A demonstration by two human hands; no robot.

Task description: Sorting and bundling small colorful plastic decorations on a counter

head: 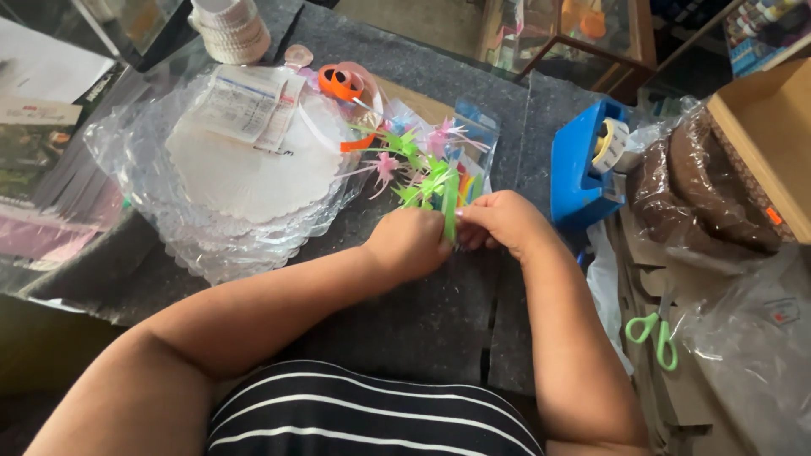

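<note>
Green strip (450,207), upright and pinched between both hands at mid-table, is the piece in work on a grey felt-covered table (422,312). Largest around it, a stack of clear plastic trays with white scalloped doilies (245,169) lies to the left, with printed slips on top; brown rolls in plastic wrap (710,186) sit at the right beside a wooden box (769,135). A blue tape dispenser (583,160) stands just right of the hands. Behind the strip, a cluster of green and pink star bows (414,156) lies finished by the look of it, partly on a clear bag, with an orange ribbon spool (342,82) beyond. Green scissors (655,333) rest unused at right. The left hand (410,245) is closed in a fist round the strip's base; the right hand (503,221) curls its fingers shut against the strip's side. Judging by this, several bows are made and one more is only begun.
</note>
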